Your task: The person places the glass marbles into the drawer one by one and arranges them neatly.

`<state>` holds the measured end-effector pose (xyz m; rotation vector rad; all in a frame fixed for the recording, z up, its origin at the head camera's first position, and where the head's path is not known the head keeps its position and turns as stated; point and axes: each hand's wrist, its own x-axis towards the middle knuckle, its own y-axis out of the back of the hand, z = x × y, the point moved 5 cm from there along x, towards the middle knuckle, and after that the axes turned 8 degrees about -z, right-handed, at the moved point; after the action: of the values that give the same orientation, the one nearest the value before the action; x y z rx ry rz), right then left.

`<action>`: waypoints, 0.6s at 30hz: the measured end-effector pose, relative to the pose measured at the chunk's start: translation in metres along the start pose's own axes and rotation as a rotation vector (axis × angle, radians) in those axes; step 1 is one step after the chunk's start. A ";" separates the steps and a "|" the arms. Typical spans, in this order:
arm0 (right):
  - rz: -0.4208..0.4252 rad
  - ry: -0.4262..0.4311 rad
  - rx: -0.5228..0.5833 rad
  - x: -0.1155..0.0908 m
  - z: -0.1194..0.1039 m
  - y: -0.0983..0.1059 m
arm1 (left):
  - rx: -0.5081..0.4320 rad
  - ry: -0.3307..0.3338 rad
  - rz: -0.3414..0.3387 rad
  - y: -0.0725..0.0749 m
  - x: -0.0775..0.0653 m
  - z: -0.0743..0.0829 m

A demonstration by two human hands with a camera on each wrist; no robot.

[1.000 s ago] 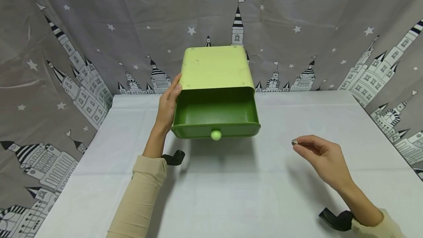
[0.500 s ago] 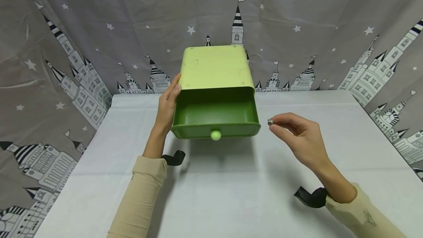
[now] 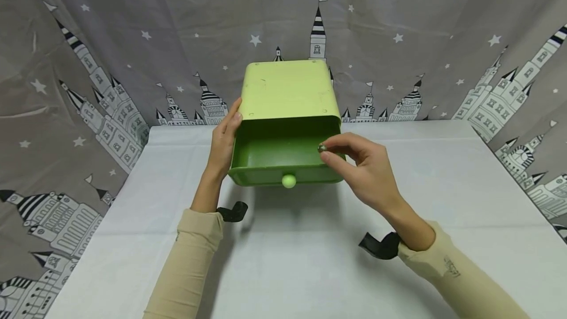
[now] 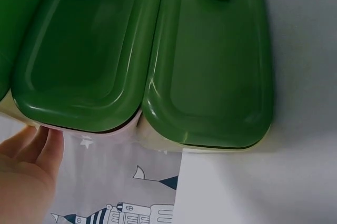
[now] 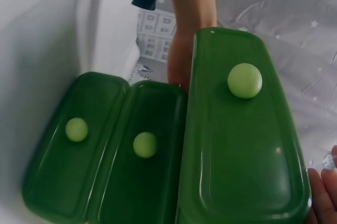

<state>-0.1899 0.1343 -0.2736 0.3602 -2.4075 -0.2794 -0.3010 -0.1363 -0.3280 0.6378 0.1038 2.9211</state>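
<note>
A small drawer cabinet with a pale yellow-green top stands on the table. Its top drawer, dark green with a round light-green knob, is pulled out, and its visible inside is bare. My left hand lies along the cabinet's left side, fingers extended against it. Between thumb and fingertips my right hand pinches a small shiny silvery object, too small to tell its kind. That hand is over the right side of the open drawer. In the right wrist view only some of its fingers show.
Below the open drawer, two pushed-in drawers show in the right wrist view: a middle drawer and a bottom drawer. A white cloth covers the table. Behind it hangs a grey curtain with castles and stars.
My right hand has moved left and away from me, carrying the small silvery object from right of the cabinet to over the open drawer. My left hand stays on the cabinet's side.
</note>
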 end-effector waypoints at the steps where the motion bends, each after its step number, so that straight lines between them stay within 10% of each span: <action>1: -0.002 -0.007 -0.001 0.002 0.000 -0.003 | -0.003 -0.002 -0.002 0.000 0.000 0.000; 18: 0.018 -0.054 -0.018 0.013 0.004 -0.015 | 0.023 0.008 0.003 0.000 -0.002 0.000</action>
<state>-0.1995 0.1159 -0.2735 0.3262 -2.4589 -0.3055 -0.2989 -0.1365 -0.3290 0.6305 0.1375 2.9291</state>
